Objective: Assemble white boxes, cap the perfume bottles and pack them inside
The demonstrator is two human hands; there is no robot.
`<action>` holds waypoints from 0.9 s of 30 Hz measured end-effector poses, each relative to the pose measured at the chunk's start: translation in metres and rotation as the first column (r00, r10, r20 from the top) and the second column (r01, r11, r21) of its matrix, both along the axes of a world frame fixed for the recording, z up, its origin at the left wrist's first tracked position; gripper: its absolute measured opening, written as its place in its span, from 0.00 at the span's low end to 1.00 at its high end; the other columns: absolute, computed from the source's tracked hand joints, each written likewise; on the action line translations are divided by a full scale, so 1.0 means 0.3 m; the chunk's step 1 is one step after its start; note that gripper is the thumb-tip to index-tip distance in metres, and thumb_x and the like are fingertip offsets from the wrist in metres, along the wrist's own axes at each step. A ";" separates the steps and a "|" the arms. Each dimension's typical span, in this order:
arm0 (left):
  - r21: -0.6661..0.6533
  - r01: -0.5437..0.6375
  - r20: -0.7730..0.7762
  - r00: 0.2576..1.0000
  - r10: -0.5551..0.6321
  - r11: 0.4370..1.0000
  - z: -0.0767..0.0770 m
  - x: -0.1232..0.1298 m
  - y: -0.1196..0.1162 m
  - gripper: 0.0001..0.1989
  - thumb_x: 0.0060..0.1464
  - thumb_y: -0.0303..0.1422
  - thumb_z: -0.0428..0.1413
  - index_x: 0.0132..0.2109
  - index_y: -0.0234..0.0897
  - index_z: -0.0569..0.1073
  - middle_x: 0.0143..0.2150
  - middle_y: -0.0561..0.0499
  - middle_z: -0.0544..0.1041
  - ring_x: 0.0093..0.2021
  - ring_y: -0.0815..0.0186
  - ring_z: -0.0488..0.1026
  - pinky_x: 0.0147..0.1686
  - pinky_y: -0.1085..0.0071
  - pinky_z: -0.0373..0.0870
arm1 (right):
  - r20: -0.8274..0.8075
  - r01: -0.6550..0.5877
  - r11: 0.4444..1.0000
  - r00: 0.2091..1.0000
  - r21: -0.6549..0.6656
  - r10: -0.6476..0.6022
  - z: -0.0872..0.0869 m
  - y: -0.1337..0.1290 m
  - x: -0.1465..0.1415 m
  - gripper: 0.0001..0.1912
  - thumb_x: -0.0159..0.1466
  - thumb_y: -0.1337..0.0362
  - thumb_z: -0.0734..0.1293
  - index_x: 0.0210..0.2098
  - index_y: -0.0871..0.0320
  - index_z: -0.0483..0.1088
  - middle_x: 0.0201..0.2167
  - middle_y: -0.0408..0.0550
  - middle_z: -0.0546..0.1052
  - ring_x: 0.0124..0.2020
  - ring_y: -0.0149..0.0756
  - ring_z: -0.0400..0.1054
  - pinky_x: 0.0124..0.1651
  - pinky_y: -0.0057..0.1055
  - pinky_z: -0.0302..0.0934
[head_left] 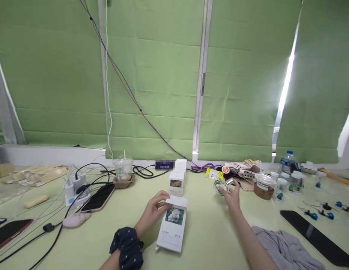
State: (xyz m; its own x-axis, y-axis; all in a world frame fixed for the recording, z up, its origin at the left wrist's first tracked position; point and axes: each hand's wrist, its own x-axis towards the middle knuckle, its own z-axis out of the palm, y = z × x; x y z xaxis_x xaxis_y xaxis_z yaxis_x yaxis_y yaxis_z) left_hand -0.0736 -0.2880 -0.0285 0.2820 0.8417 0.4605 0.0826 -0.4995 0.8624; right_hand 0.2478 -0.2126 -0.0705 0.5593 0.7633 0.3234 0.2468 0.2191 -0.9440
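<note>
My left hand (154, 214), with a dark dotted scrunchie (127, 248) on its wrist, is closed at the upper left edge of a white box (172, 229). That box bears a picture of a white flower, and its top flap is raised. To the right, my right hand (233, 197) holds a small round clear glass bottle (219, 187) with a silver cap, tilted on its side just above the table. What is inside the bottle looks whitish green. Behind the flower box stand several white boxes (176, 183) in a row.
On the left lie cables, a power strip (77, 193), a phone (99, 197) and a pink mouse (76, 220). A plastic cup (124, 168) stands behind. Toward the right are a lidded cup (264, 185), several small jars (280, 190), a grey cloth (285, 247) and a black slab (315, 236).
</note>
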 end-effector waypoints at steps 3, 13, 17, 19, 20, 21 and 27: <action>0.048 -0.035 0.000 0.999 0.035 0.998 -0.009 0.031 -0.012 0.07 0.54 0.38 0.59 0.35 0.40 0.78 0.39 0.50 0.68 0.42 0.61 0.69 0.40 0.69 0.69 | -0.109 -0.184 0.974 0.974 0.129 0.199 0.027 -0.014 -0.081 0.51 0.47 0.43 0.71 0.61 0.56 0.47 0.36 0.52 0.79 0.38 0.47 0.75 0.40 0.41 0.70; 0.287 -0.096 -0.084 0.989 0.125 0.953 -0.028 0.090 -0.044 0.05 0.57 0.33 0.58 0.35 0.42 0.79 0.40 0.48 0.67 0.45 0.60 0.67 0.44 0.67 0.66 | -0.204 -0.665 0.637 0.612 0.390 0.764 0.143 -0.158 -0.282 0.47 0.54 0.56 0.74 0.62 0.42 0.40 0.47 0.48 0.70 0.43 0.42 0.72 0.39 0.41 0.72; 0.353 -0.089 -0.081 0.989 0.125 0.931 -0.029 0.098 -0.055 0.05 0.57 0.32 0.57 0.35 0.42 0.78 0.40 0.47 0.66 0.44 0.60 0.67 0.44 0.66 0.66 | -0.099 -0.753 0.531 0.539 0.389 0.837 0.163 -0.203 -0.333 0.42 0.57 0.56 0.72 0.60 0.41 0.41 0.49 0.49 0.69 0.45 0.41 0.71 0.43 0.39 0.70; 0.384 -0.096 -0.080 0.987 0.137 0.918 -0.030 0.101 -0.061 0.05 0.57 0.32 0.57 0.35 0.42 0.78 0.39 0.48 0.65 0.44 0.60 0.66 0.44 0.65 0.67 | -0.004 -0.796 0.494 0.526 0.349 0.851 0.167 -0.221 -0.339 0.39 0.59 0.57 0.70 0.60 0.41 0.42 0.50 0.49 0.69 0.46 0.40 0.71 0.46 0.39 0.67; 0.400 -0.102 -0.077 0.987 0.144 0.911 -0.031 0.102 -0.064 0.05 0.57 0.31 0.57 0.35 0.42 0.78 0.39 0.48 0.65 0.44 0.60 0.66 0.44 0.65 0.67 | 0.046 -0.815 0.487 0.526 0.313 0.849 0.169 -0.228 -0.337 0.37 0.60 0.58 0.70 0.60 0.42 0.44 0.51 0.49 0.70 0.47 0.40 0.70 0.48 0.39 0.65; 0.416 -0.106 -0.074 0.986 0.150 0.903 -0.031 0.103 -0.066 0.05 0.57 0.30 0.57 0.35 0.43 0.78 0.39 0.48 0.65 0.43 0.60 0.66 0.43 0.66 0.67 | 0.095 -0.830 0.487 0.527 0.273 0.845 0.171 -0.234 -0.332 0.36 0.60 0.58 0.69 0.60 0.43 0.44 0.50 0.49 0.71 0.47 0.40 0.70 0.49 0.39 0.64; 0.479 -0.109 -0.094 0.980 0.174 0.871 -0.032 0.100 -0.065 0.07 0.57 0.28 0.56 0.35 0.44 0.78 0.39 0.48 0.65 0.42 0.61 0.66 0.40 0.68 0.68 | 0.270 -0.839 0.527 0.544 0.139 0.795 0.181 -0.243 -0.277 0.34 0.61 0.60 0.67 0.61 0.46 0.47 0.50 0.48 0.72 0.48 0.40 0.67 0.49 0.38 0.60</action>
